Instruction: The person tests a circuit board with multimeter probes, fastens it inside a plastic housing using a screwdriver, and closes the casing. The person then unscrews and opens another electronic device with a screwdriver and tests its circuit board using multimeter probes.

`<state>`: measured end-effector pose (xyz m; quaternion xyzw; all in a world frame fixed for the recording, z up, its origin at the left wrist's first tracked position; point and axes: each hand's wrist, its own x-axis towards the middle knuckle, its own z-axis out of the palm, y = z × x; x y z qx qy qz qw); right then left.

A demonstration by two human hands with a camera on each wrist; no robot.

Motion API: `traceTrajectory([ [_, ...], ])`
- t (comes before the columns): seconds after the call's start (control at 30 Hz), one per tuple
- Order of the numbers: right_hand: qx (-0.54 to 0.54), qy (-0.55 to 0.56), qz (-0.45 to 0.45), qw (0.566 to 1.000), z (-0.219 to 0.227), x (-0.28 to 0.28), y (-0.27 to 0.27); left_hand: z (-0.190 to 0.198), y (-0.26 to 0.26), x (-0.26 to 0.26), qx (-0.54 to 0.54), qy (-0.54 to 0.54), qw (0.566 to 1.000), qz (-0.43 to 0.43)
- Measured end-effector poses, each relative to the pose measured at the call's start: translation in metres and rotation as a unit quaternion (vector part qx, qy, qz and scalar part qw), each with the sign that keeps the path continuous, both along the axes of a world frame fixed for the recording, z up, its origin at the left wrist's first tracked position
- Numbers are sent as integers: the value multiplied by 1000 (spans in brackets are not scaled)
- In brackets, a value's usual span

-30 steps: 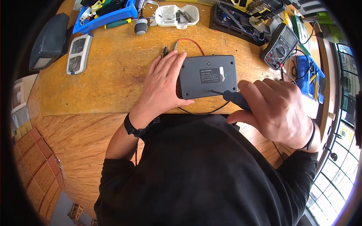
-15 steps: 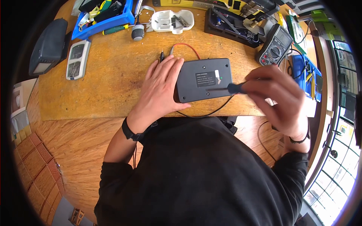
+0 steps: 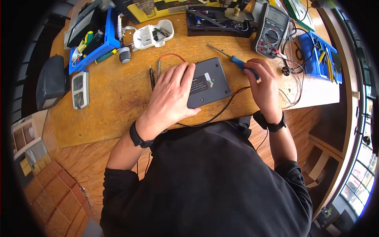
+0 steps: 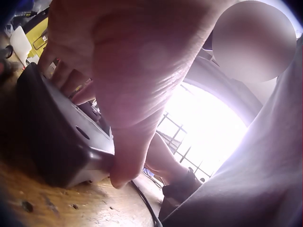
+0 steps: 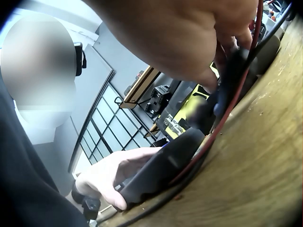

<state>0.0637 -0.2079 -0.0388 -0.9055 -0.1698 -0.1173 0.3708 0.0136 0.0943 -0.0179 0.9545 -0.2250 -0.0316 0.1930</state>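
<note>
Two hands at work on the wooden tabletop. We see the left hand spread flat w/ straight fingers over the left part of a dark grey box, thumb hooked against its near edge; the left wrist view shows that thumb pressed to the box's corner, so the grip there is wide, pressing, not curled round. The box lies back-side up near the tabletop's front edge, label and small screw holes showing. The right hand sits just right of the box, fingers curled round the blue handle of a screwdriver, whose shaft points up-left and lies clear of the box. A thin black cable runs under the box, along the front edge. As for containers: a blue bin at top left holds green- and yellow-handled tools plus a dark flat item; a second blue tray at right holds pliers and small tools; a black case at top centre has parts in it, too small to tell apart; a white plastic shell lies open w/ dark bits inside. A multimeter stands just beyond the right hand.
</note>
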Motion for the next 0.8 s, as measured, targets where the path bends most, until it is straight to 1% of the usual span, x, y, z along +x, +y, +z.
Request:
traceTrajectory([
  [0.03,-6,47,19,999,-4,0,-4,-1,0,0,-10,0,1000,4],
  [0.07,0,48,14,999,0,-1,-3,-2,0,1,-20,0,1000,9],
  [0.13,-36,-75,134,988,15,0,1,0,1,2,-21,1,1000,3],
  [0.17,-55,-57,210,974,15,1,-2,2,1,3,-29,2,1000,2],
  [0.2,-51,-55,206,976,14,-2,1,3,2,3,-36,3,999,0],
  [0.27,-17,34,239,970,14,-8,14,5,5,3,-35,16,999,-4],
  [0.33,-16,48,245,968,5,-7,20,4,8,1,-60,47,997,5],
  [0.4,-23,90,283,955,0,-6,24,6,9,0,-68,55,996,0],
  [0.43,-10,110,280,954,-1,-5,26,7,10,-1,-81,63,995,-2],
  [0.47,-7,111,281,953,-3,-4,27,6,11,-1,-79,64,995,-1],
  [0.53,33,105,281,953,-11,-2,27,5,13,-2,-98,69,993,1],
  [0.63,10,89,280,956,-17,-1,28,6,16,-1,-103,87,991,-5],
  [0.67,10,90,280,956,-12,-1,25,6,16,-1,-104,88,991,-4],
  [0.73,15,137,326,935,1,1,20,6,16,-3,-99,93,991,-14],
  [0.8,20,118,315,941,-9,-2,28,2,16,-5,-91,80,993,-12],
])
